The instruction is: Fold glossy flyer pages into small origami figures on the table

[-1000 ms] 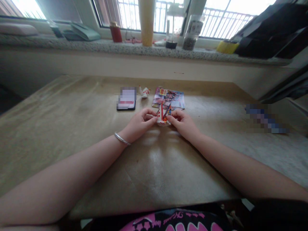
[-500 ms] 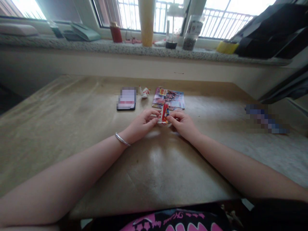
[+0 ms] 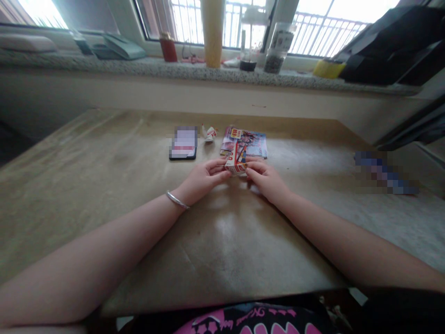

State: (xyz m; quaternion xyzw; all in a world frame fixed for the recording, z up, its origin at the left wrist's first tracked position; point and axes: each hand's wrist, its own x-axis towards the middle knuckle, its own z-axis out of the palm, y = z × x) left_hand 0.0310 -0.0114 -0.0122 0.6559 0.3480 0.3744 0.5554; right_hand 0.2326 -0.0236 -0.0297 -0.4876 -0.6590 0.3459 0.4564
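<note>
Between my hands is a small piece of folded printed paper (image 3: 235,160), red and white with some blue and yellow, its top coming to a point. My left hand (image 3: 212,172) pinches its left side, a silver bangle (image 3: 177,200) on that wrist. On the opposite edge, the thumb and fingers of my right hand (image 3: 262,175) close on the same paper. Just beyond it lie glossy printed leaflets (image 3: 252,141). A small white and red folded paper figure (image 3: 210,134) rests to their left.
A phone (image 3: 182,144) with a blurred screen lies left of the paper figure on the tan table (image 3: 104,185). At the far right is a blurred bluish item (image 3: 384,172). Bottles and jars, including a red one (image 3: 168,47), line the stone windowsill (image 3: 139,67).
The folded paper has turned and flattened between my fingers, its lower edge now facing me. My fingers have shifted slightly on it; the other things stay put.
</note>
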